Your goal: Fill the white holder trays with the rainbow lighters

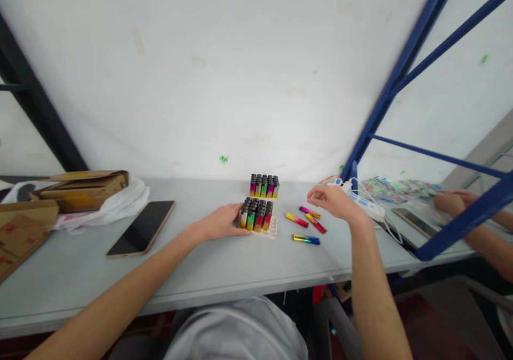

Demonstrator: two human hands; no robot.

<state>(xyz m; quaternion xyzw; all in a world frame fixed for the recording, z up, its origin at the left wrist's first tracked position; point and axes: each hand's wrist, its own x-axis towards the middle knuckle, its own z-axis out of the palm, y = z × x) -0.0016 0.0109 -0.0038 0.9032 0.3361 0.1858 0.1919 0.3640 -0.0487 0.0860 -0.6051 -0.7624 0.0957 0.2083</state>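
Upright lighters (258, 220) in gradient colours with black tops stand packed in a white slotted tray (274, 230), whose right-hand slots hold none. My left hand (225, 222) is wrapped round the left side of this tray, thumb along the front and fingers behind. My right hand (333, 200) hovers at the right with bent fingers apart, and nothing shows in them. Below and left of it lie several loose lighters: a purple one (310, 212), two red-and-yellow ones (297, 220), and a blue-and-yellow one (306, 239) nearest me. Behind the tray stands a second block of lighters (264, 186).
On the left lie a phone (141, 228), a cardboard box (86, 189) and white plastic (116, 205). A white power strip (366, 205) with cables sits at right beside a blue metal frame (385, 109). Beyond it are another person's hands (452, 202) and a second phone (415, 222).
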